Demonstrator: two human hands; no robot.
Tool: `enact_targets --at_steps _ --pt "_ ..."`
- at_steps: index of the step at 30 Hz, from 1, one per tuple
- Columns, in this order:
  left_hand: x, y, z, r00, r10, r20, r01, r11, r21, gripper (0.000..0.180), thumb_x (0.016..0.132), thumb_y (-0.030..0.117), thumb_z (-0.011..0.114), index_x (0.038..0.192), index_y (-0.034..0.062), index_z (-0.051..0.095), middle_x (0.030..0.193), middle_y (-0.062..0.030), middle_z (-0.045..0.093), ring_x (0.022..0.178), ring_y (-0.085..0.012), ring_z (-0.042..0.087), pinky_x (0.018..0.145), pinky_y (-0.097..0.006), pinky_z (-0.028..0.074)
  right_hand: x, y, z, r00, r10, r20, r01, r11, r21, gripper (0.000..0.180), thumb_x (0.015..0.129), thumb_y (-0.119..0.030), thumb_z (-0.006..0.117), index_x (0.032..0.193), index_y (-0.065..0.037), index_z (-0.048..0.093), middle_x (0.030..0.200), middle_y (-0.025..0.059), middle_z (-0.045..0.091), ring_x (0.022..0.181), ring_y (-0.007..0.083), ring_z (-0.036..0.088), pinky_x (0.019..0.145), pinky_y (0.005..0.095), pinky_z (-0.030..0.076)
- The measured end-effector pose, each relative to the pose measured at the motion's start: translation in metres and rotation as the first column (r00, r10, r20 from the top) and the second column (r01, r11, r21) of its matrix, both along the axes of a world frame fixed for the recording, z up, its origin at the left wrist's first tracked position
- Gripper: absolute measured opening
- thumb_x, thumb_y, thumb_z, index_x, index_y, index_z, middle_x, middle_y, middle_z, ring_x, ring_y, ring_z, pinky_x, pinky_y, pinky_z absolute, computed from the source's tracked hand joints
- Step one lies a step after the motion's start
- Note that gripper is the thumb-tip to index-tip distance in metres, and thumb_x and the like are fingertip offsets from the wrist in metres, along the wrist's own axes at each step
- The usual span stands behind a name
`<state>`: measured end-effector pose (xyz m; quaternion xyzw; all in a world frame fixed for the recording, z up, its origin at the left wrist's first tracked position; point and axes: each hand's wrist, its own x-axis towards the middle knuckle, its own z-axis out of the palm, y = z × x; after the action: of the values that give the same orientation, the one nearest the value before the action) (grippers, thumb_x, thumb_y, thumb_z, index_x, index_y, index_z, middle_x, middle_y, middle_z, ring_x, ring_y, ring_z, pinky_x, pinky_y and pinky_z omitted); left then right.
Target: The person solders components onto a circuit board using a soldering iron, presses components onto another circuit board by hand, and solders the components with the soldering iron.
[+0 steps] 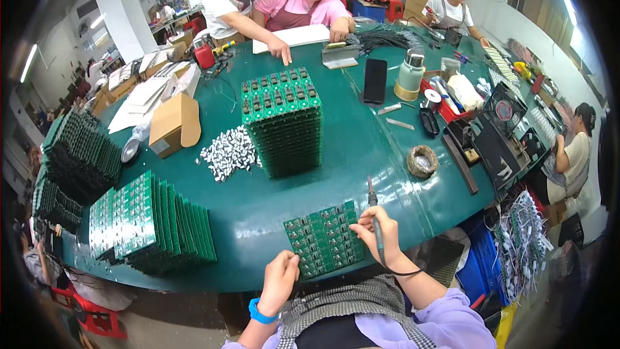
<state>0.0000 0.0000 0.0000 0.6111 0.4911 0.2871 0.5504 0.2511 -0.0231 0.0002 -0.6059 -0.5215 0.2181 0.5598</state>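
Observation:
A green circuit board panel [325, 239], covered with rows of small components, is tilted at the table's near edge. My left hand [280, 278] is closed, pinching the panel's left edge between thumb and fingers. In my right hand [380, 231] is a soldering iron [373, 201], its tip pointing away from me and up, apart from the board. Fingertips of that same hand touch the panel's right edge. The iron's black cord loops below my right wrist. Beyond the panel stands a tall stack of circuit boards [284, 136], with a heap of small white-and-black parts [227, 154] to its left.
Fanned-out boards [155, 226] and another board stack [77, 155] fill the left side. A cardboard box [174, 126] stands behind them. On the right are a round pot [422, 161], a phone [375, 81], a flask [410, 77] and a dark tool case [497, 148]. Co-workers sit across the table.

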Motion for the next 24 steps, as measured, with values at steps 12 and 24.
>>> enact_targets --at_steps 12,24 --pt "0.027 0.021 0.006 0.838 0.142 -0.527 0.027 0.954 0.299 0.021 0.1 0.026 0.042 0.1 0.0071 0.052 0.072 -0.0197 0.063 0.073 -0.045 0.061 0.063 -0.055 0.044 0.015 0.016 -0.024 0.83 0.004 0.558 -0.013 1.0 0.012 0.028 0.076 -0.009 0.075 0.098 -0.008 0.059 0.078 0.0109 0.064 0.069 0.0301 0.063 0.06 0.0382 0.051" --pt "0.06 -0.006 0.043 0.943 -0.171 -0.284 0.271 0.89 0.365 0.024 0.081 0.003 0.055 0.104 0.0089 0.051 0.078 -0.0197 0.063 0.078 -0.0443 0.06 0.062 -0.047 0.047 -0.052 -0.024 0.032 0.927 0.16 0.34 -0.287 0.885 0.366 0.03 0.071 -0.004 0.078 0.096 -0.009 0.063 0.08 0.0083 0.066 0.06 0.0231 0.06 0.053 0.0318 0.048"
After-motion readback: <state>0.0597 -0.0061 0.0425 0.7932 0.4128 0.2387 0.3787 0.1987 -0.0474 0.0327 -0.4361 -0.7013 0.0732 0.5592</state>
